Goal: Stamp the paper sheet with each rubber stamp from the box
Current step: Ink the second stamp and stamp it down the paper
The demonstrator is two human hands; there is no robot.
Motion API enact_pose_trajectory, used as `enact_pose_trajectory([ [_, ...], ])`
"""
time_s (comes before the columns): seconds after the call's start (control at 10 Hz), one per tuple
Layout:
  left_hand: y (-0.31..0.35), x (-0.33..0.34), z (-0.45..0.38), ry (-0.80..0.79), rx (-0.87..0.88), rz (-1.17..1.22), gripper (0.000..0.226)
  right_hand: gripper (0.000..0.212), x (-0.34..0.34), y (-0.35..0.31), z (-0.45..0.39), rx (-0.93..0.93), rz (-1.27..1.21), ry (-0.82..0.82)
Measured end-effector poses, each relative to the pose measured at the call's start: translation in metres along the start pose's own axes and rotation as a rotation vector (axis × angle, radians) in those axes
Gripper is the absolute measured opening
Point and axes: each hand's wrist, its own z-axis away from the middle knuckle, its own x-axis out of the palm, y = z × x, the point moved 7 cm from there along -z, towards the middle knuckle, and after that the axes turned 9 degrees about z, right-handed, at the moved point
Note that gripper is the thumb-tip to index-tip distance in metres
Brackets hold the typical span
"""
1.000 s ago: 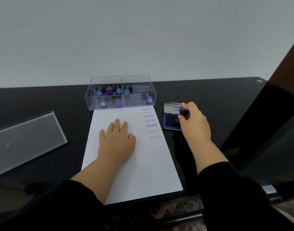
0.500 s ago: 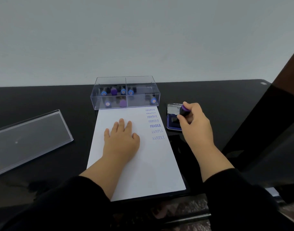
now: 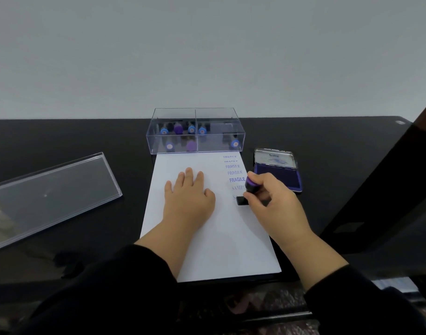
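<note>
A white paper sheet (image 3: 221,238) lies on the black table, with a column of blue FRAGILE and fainter SAMPLE prints along its upper right edge. My left hand (image 3: 187,199) lies flat on the sheet, fingers apart. My right hand (image 3: 274,209) grips a rubber stamp (image 3: 248,191) with a purple knob and a black base; the base sits low over the sheet's right side, covering the lowest print. Whether it touches the paper I cannot tell. Behind the sheet stands a clear box (image 3: 195,139) holding several stamps with blue and purple knobs.
An open ink pad (image 3: 277,174) with a purple pad and silver lid lies right of the sheet. The box's clear lid (image 3: 50,197) rests on the table at the left. A dark panel (image 3: 388,189) rises at the right edge.
My right hand has carried the stamp from the ink pad leftward and down onto the right side of the sheet. My left hand has stayed flat on the paper.
</note>
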Motion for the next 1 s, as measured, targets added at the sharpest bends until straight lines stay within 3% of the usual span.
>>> enact_pose_trajectory([
  [0.8, -0.0011, 0.0012, -0.0018, 0.002, 0.002, -0.010, 0.056, 0.036, 0.0087, -0.0037, 0.0048, -0.103, 0.083, 0.071],
  [1.0, -0.0011, 0.0015, -0.0024, 0.002, 0.004, -0.016, 0.056, 0.034, 0.0084, -0.0034, 0.0058, -0.058, 0.076, 0.069],
])
